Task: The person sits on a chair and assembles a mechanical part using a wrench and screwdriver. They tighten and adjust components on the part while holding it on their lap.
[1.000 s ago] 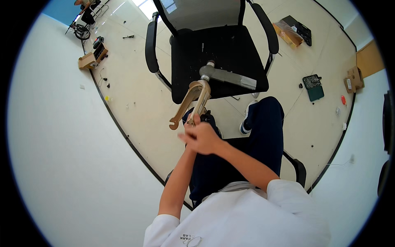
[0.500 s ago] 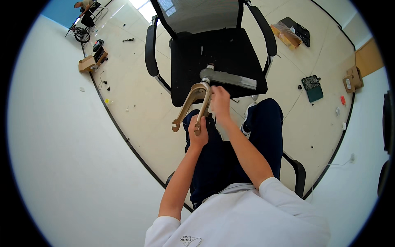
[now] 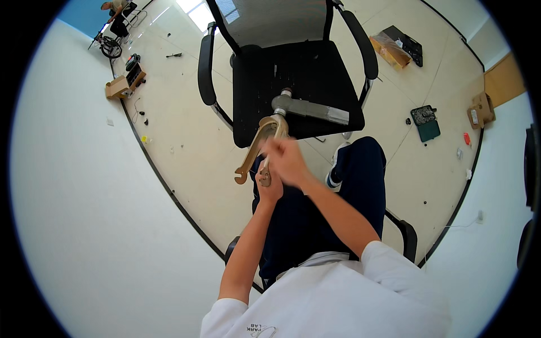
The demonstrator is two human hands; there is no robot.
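Observation:
A bronze-coloured bicycle fork (image 3: 248, 160) points toward me, its two legs tilted down over my lap. Its upper end runs through the head of a grey frame tube (image 3: 318, 109), which rests on the front of a black chair seat (image 3: 253, 73). My left hand (image 3: 271, 190) is closed around the lower end of the fork's right-hand leg, near the slotted tip. Over that same leg, above my left hand, is my right hand (image 3: 287, 161). Its fingers look bent but are smeared by motion, and whether they hold anything does not show.
Armrests (image 3: 207, 70) flank the chair ahead. On the floor to the right lie a green-and-black case (image 3: 429, 129), a yellow box (image 3: 391, 53) and a cardboard box (image 3: 480, 111). At left stands an opened carton (image 3: 118, 88). A person (image 3: 119, 14) sits far left beside a bicycle (image 3: 111, 48).
My right hand has moved down and left, from beside the top of the fork's right leg to over it. My left hand has kept its hold, shifting slightly lower.

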